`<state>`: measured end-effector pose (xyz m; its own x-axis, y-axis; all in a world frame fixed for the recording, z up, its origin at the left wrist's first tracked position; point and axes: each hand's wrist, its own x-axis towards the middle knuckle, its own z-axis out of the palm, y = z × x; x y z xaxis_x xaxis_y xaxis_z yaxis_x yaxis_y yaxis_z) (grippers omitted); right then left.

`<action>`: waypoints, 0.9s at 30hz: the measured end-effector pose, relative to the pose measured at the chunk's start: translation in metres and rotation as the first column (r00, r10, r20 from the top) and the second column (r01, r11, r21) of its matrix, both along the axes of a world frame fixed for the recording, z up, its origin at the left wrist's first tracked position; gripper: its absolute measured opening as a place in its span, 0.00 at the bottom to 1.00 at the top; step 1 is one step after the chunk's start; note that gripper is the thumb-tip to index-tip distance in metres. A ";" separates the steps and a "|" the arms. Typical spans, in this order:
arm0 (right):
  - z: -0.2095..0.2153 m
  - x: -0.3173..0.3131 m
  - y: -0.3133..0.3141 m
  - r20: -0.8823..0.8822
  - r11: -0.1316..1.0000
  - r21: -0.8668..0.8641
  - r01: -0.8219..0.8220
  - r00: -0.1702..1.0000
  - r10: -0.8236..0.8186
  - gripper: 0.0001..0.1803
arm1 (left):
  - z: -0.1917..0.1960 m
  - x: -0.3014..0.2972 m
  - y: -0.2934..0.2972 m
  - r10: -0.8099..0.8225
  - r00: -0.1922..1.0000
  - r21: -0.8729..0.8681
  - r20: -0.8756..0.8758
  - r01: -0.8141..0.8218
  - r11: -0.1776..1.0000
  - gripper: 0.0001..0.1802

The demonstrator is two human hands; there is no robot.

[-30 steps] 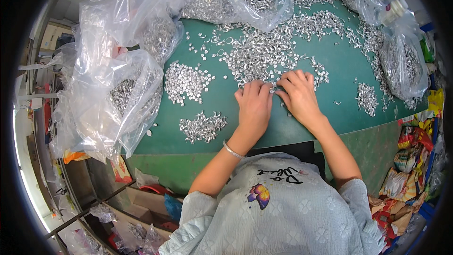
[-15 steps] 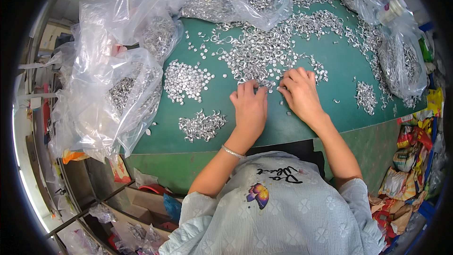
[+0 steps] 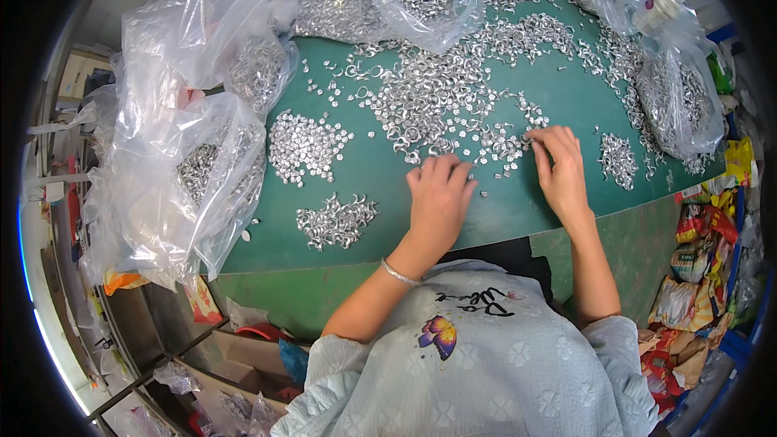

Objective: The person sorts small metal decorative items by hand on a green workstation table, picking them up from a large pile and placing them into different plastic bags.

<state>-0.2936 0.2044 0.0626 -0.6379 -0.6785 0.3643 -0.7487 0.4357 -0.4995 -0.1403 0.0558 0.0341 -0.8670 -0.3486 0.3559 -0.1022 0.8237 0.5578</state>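
A large heap of small silver metal pieces [image 3: 429, 89], many of them curved or ring-like, lies on a green tabletop [image 3: 388, 226]. My left hand [image 3: 441, 198] rests at the heap's near edge, fingers bent and slightly apart, with no piece visible in them. Farther right, my right hand [image 3: 562, 170] has its thumb apart from its curved fingers. Those fingertips are beside a loose scatter of tiny silver pieces [image 3: 500, 146]. To the left lies a pile of small flower-shaped pieces [image 3: 306, 147]. Nearer me is a pile of curved pieces [image 3: 336, 221].
Clear plastic bags [image 3: 186, 137] crowd the left side, some holding metal pieces. Another filled bag [image 3: 684, 105] stands at the right, below a white bottle [image 3: 664, 6]. A small pile [image 3: 617, 160] lies right of my right hand. Colourful packets [image 3: 688, 263] fill the lower right.
My right hand has moved right, away from my left hand and the main heap. Tiny pieces now lie spread between the hands. My left hand has drawn slightly toward me.
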 end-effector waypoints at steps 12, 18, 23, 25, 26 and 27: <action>-0.015 -0.021 0.077 -0.364 0.831 0.253 0.496 0.845 -0.393 0.07 | 0.000 -0.005 0.021 -0.027 0.998 0.061 0.054 0.024 0.998 0.20; -0.002 -0.006 0.036 -0.188 0.979 -0.010 0.203 0.961 -0.201 0.10 | -0.006 -0.003 0.014 0.001 0.998 0.016 0.063 -0.002 1.000 0.17; -0.012 -0.003 -0.013 -0.081 0.997 0.068 -0.022 0.996 0.028 0.08 | -0.001 -0.013 0.018 0.030 0.999 -0.020 0.042 -0.029 0.999 0.16; -0.009 -0.005 -0.012 -0.114 0.996 0.068 -0.057 0.991 0.065 0.07 | -0.004 -0.014 0.014 0.046 0.998 -0.056 0.048 -0.043 0.997 0.17; -0.009 -0.008 -0.008 -0.115 0.997 0.059 -0.042 0.992 0.048 0.07 | -0.005 -0.012 0.009 0.047 0.998 -0.061 0.050 -0.044 0.997 0.17; -0.009 -0.012 -0.003 -0.115 0.998 0.050 -0.025 0.993 0.031 0.07 | -0.005 -0.011 0.006 0.048 0.997 -0.067 0.053 -0.045 0.997 0.17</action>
